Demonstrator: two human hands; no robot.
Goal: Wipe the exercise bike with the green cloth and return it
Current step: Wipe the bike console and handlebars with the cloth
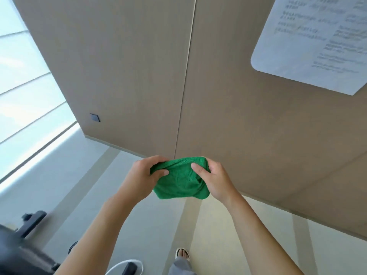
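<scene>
Both hands hold the green cloth [181,178] between them at chest height — the left hand [142,175] pinches its left edge with thumb on top and fingers curled behind, and the right hand [213,178] pinches the right edge the same way, so each grip is closed on fabric. The cloth hangs bunched and slack below the thumbs, touching nothing else. Judging from this, the step is folding or gathering it into a pad; it would go best by pulling the top edge taut, then doubling it over so one flat face is ready for wiping or for putting back.

Low at the left, dark parts of what is probably the exercise bike [23,253] show, well apart from the cloth. Beyond the hands stands a beige panelled wall [139,76] with a blurred printed notice [317,40].
</scene>
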